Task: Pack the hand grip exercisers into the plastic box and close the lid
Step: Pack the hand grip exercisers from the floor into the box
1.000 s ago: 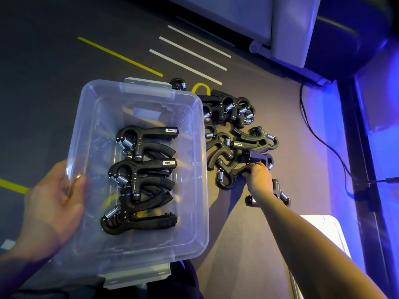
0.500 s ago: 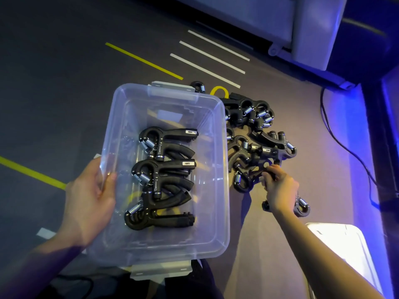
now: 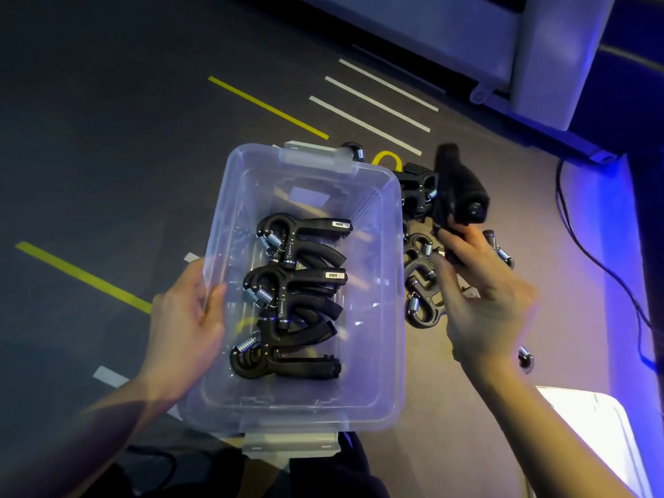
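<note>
A clear plastic box (image 3: 390, 354) sits on the floor with three black hand grip exercisers (image 3: 294, 292) lined up inside. My left hand (image 3: 187, 318) grips the box's left wall. My right hand (image 3: 481, 292) is raised to the right of the box, shut on a black exerciser (image 3: 456, 195) that points up and away from me. Beneath it a pile of several more exercisers (image 3: 420, 282) lies on the floor against the box's right side. The white lid (image 3: 603, 440) lies at the lower right.
Yellow and white tape lines (image 3: 370, 102) mark the dark floor. A black cable (image 3: 589, 253) runs along the right. A grey cabinet base (image 3: 539, 48) stands at the top. One loose exerciser (image 3: 525, 359) lies near my right wrist.
My right hand has closed on an exerciser and lifted it out of the pile. The left hand still holds the box wall. The view has shifted left.
</note>
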`<state>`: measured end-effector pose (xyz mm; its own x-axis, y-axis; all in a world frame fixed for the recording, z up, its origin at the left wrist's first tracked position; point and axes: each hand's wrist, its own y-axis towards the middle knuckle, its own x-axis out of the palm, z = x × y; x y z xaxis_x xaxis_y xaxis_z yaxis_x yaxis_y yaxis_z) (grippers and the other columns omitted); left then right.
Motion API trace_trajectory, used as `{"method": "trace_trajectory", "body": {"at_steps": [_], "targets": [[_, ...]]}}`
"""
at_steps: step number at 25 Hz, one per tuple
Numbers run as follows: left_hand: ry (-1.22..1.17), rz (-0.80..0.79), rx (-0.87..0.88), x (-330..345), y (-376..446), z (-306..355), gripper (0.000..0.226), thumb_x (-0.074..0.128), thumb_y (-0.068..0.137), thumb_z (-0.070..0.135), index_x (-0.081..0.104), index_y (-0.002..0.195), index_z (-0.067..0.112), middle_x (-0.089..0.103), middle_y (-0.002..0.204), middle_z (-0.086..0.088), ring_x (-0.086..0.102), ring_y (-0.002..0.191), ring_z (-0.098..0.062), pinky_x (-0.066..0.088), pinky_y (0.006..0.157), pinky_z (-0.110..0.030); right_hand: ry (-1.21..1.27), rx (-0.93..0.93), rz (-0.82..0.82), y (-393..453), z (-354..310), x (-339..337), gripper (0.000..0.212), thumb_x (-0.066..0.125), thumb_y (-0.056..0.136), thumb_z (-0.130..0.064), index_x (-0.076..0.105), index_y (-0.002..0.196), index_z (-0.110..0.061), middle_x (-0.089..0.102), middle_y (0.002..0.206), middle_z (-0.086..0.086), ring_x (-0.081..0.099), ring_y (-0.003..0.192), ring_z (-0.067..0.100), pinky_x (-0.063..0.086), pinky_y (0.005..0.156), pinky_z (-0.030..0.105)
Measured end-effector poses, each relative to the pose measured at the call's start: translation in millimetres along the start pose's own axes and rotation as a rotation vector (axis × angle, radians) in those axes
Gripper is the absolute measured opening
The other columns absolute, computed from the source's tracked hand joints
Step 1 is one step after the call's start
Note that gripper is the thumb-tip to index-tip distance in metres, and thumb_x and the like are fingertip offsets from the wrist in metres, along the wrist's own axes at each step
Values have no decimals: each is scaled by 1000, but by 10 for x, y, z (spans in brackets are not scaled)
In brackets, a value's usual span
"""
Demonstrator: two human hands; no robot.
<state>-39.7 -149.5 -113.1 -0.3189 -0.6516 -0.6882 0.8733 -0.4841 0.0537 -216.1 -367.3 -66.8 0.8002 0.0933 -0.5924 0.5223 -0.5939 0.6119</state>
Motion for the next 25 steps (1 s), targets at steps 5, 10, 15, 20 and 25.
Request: {"method": "trace_trajectory", "body": {"at_steps": [5,10,15,20,25], "targets": [[-11,6,-5,-4,-15,16,9,56,86,3,57,95,6,40,48,-6,42,46,-27,31,46,-29,444,271,-220,191,-518,298,25,62,86,-2,69,99,-22,69,107,-6,65,106,10,50,87,17],[-53,6,1,-10,-12,-6,10,55,87,5,57,95,11,38,46,-8,40,44,-28,31,43,-34,853,886,-390,171,-625,811,18,50,91,8,66,95,0,66,103,23,68,91,33,57,77,23],[-70,21,22,-20,-46,-23,18,55,86,3,47,83,19,34,44,1,37,41,-23,32,43,-34,946,1189,-289,140,-488,1288,21,41,96,6,58,108,8,60,105,22,65,84,31,57,83,28],[-87,24,31,-35,-63,-36,12,53,87,4,52,85,16,32,43,3,36,41,-24,31,42,-33,550,1043,-471,-27,-316,1574,30,44,92,5,63,110,-11,63,106,12,60,85,20,49,96,35],[-85,27,19,-42,-60,-11,26,55,86,1,42,80,23,33,43,5,36,40,-17,29,43,-29,-307,288,-805,-75,-247,1530,50,55,91,-15,43,139,-19,41,144,4,32,132,27,28,104,33]]}}
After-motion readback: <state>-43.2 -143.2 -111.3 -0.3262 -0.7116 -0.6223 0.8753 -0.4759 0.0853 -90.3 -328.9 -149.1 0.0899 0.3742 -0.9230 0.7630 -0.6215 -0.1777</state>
